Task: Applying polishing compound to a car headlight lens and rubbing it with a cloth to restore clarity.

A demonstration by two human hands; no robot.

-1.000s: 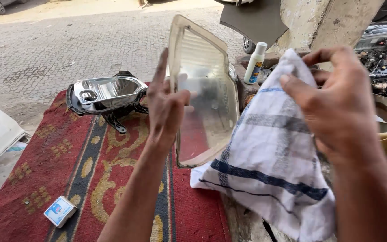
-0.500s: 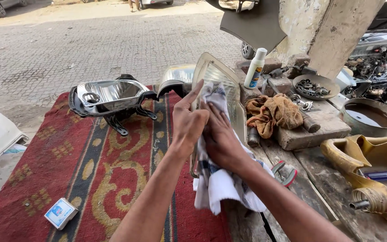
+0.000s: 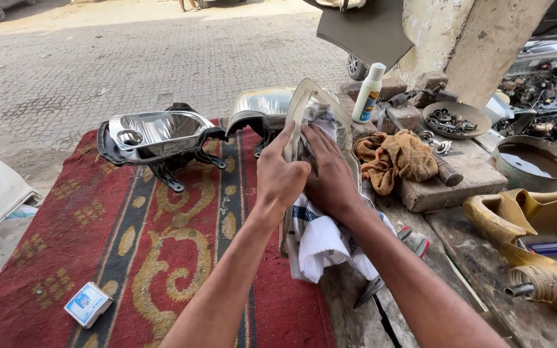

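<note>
left hand [image 3: 282, 174] clamped on rim of clear headlight lens [image 3: 301, 103], held upright over red rug [image 3: 98, 258]; right hand [image 3: 330, 177] fingers flat, pressing white striped cloth [image 3: 320, 238] into lens, cloth hanging below both hands

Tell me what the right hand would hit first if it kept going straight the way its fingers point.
The right hand points up and away, pressing the white cloth into the clear headlight cover. It would probably meet that cover's upper edge first; depth beyond is unclear.
</note>
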